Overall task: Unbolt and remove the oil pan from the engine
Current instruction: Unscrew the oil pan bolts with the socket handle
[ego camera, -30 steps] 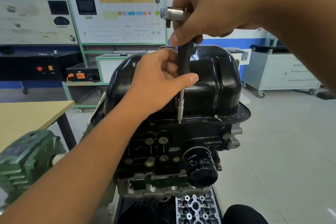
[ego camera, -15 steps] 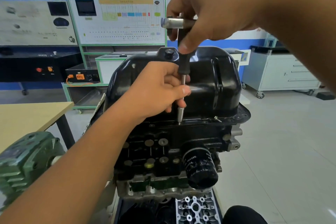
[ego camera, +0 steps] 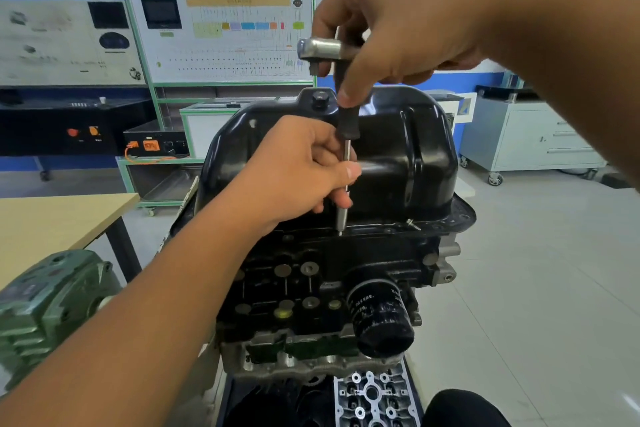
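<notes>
hands are working a t-handle socket wrench (ego camera: 341, 135) on a flange bolt of the oil pan (ego camera: 391, 149), which is sitting on top of the upturned engine (ego camera: 311, 281). compared with a second ago, the right hand (ego camera: 391, 24) is turning the crossbar while the left hand (ego camera: 298, 170), now sliding lower, is pinching the shaft. the bolt seems to be loosening; the pan is still mounted.

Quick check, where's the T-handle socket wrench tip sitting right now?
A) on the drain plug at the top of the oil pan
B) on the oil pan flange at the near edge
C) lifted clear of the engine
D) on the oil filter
B: the T-handle socket wrench stands upright with its tip down on the oil pan flange, the left hand gripping the shaft and the right hand gripping the crossbar.
</notes>
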`<action>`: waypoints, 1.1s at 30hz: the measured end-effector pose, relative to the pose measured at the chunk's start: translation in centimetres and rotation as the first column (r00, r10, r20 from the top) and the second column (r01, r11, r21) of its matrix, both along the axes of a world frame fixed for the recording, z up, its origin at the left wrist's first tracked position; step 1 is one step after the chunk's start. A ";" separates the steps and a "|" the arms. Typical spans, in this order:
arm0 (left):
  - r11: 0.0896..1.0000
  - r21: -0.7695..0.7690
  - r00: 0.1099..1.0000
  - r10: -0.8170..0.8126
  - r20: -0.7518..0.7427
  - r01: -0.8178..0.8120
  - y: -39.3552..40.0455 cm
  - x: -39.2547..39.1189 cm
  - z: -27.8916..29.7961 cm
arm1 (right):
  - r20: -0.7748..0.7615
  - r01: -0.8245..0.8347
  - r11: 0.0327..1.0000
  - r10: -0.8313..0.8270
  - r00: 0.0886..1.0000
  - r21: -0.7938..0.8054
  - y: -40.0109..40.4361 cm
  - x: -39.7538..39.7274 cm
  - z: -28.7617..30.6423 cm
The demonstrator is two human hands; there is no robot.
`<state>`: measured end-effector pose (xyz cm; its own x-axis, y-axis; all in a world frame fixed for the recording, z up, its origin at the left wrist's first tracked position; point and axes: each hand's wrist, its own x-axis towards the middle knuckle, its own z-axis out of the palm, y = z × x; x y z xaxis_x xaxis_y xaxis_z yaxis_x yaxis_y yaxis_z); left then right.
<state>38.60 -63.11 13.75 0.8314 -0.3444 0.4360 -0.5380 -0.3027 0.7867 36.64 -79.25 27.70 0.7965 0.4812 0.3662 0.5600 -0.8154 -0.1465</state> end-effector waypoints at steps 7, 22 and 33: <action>1.000 -0.012 1.000 0.013 0.026 -0.013 0.0 0.0 -0.2 | 0.024 0.042 0.998 -0.041 0.999 -0.045 0.0 0.2 0.0; 0.890 0.448 0.996 0.079 0.043 -0.090 1.1 -0.5 0.6 | 0.084 0.059 0.994 -0.051 0.995 -0.093 -0.5 0.1 -0.7; 0.615 0.745 0.936 -0.028 0.351 -0.261 -0.7 -1.6 -0.2 | 0.105 0.137 0.969 -0.161 0.981 0.207 -3.9 -1.2 -0.5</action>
<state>36.99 -63.83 13.51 0.7651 -0.5785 0.2826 -0.6105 -0.7913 0.0330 35.46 -83.16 27.20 0.7979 0.2683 0.5398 0.4575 -0.8527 -0.2523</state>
